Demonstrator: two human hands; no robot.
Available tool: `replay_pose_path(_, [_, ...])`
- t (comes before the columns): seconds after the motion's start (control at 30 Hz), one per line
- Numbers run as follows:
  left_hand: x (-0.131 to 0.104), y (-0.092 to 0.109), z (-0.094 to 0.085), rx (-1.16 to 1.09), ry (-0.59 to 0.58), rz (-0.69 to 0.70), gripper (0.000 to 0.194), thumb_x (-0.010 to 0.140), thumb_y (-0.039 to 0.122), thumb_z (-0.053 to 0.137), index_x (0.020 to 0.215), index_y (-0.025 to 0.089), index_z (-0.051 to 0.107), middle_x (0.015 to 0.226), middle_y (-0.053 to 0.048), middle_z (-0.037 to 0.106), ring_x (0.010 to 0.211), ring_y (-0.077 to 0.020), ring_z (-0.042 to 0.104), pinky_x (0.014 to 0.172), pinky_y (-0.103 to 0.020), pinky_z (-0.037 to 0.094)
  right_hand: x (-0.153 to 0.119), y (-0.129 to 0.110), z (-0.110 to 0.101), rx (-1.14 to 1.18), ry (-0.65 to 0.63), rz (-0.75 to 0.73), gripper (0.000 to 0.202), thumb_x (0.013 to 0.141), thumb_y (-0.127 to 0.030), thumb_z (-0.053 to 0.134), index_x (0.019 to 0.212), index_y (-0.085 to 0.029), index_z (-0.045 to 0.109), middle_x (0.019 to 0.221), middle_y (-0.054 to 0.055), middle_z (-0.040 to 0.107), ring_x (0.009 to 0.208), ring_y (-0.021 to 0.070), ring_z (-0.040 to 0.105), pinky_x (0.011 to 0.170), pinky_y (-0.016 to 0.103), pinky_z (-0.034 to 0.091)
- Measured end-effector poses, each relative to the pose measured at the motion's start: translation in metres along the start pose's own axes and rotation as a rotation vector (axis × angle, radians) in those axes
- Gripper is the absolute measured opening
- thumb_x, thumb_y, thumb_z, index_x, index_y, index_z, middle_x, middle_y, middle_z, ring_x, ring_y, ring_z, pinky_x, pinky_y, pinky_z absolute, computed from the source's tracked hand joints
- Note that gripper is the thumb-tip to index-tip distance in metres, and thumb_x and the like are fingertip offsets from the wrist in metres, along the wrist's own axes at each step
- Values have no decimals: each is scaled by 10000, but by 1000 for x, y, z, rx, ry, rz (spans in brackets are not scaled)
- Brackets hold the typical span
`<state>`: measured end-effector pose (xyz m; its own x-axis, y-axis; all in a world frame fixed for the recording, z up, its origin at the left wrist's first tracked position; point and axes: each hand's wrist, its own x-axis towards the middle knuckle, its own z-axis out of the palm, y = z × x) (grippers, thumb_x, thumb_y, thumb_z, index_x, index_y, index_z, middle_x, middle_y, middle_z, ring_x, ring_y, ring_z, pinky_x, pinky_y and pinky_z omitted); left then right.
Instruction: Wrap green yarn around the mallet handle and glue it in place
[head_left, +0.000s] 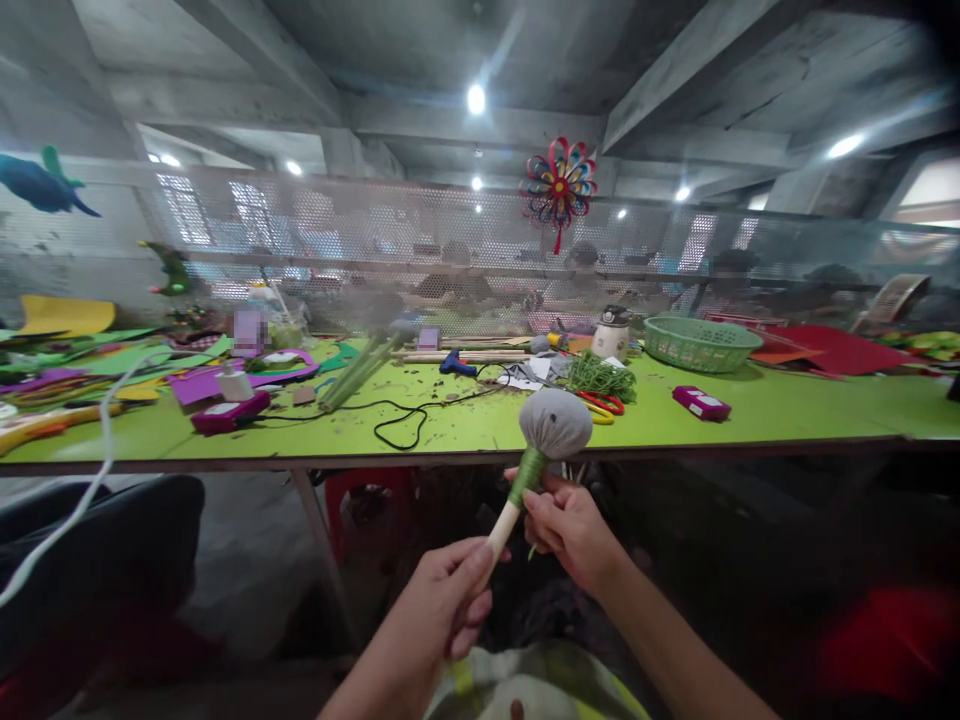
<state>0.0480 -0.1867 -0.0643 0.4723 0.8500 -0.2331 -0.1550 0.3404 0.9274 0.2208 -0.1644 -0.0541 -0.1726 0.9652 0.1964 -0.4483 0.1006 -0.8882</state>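
Observation:
My left hand (pixel 459 592) is closed round the pale wooden handle (pixel 504 527) of a mallet-like stick with a round grey cloth head (pixel 556 420). The stick is tilted, its head up and to the right, in front of the table's near edge. Green cord (pixel 529 474) is wound round the neck just below the gathered cloth. At this winding my right hand (pixel 564 520) is closed, thumb and fingers pinched on the cord; a short green end hangs below them. Part of the winding is hidden behind the right fingers.
On the green table (pixel 795 405) lie a heap of green cord (pixel 602 376), red-and-yellow-handled scissors (pixel 609 407), a blue glue gun (pixel 457 364) and purple boxes (pixel 701 402). Farther back stand a green basket (pixel 703 345) and a jar (pixel 611 333). A black cable (pixel 401 405) curls leftward.

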Motion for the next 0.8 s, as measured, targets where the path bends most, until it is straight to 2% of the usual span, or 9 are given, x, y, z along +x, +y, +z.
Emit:
replay_pose_path(0.1, [-1,4,-4,-161,-177,-91,317,852,435,525,942,141,599,441,94,390,293,-14,199,304,-142,117,-1,-1,0,32,-24,-45,299,783,-289,678,1043,-147,636,377,-137,276,373,51,170,417,224,197])
replay_pose_path(0.2, [1,4,-5,-200,-231,-108,324,863,434,500,951,138,597,412,90,404,276,-18,203,295,-147,119,1,1,1,32,-2,-85,274,777,-266,685,1025,-158,641,379,-134,291,366,50,185,414,225,199])
replay_pose_path(0.27, [4,4,-3,-92,-166,-68,365,866,461,480,965,130,598,412,63,464,270,-28,255,293,-151,147,2,4,3,21,33,-85,283,761,-266,697,1016,-158,639,387,-136,289,362,48,190,407,223,201])
replay_pose_path(0.33, [6,5,-1,69,-29,16,397,838,490,514,963,123,599,420,56,483,277,-35,294,294,-151,167,3,6,5,5,57,-69,300,749,-271,705,1016,-156,629,394,-141,283,358,45,191,400,219,199])
replay_pose_path(0.4, [8,6,1,189,91,108,428,777,509,589,949,117,602,409,86,427,286,-30,271,293,-149,163,3,7,5,-4,53,-45,304,750,-275,703,1014,-150,618,393,-144,286,357,43,180,394,215,186])
replay_pose_path(0.47, [9,7,2,228,147,160,472,720,532,636,927,109,608,399,113,355,303,-27,231,293,-150,150,3,6,5,-5,23,-9,279,764,-287,691,985,-136,612,375,-145,291,354,41,160,389,215,167])
replay_pose_path(0.67, [8,5,6,174,177,142,507,679,562,658,919,118,604,404,109,361,315,-30,223,302,-158,138,-1,-3,3,-24,-22,54,320,785,-312,670,1041,-134,598,354,-151,270,349,45,144,388,214,169])
replay_pose_path(0.8, [1,5,6,44,38,36,394,782,514,588,903,140,596,428,106,367,305,-11,176,315,-157,107,0,-3,0,-49,-19,0,336,770,-297,683,1063,-141,624,375,-141,280,354,49,183,396,214,201])
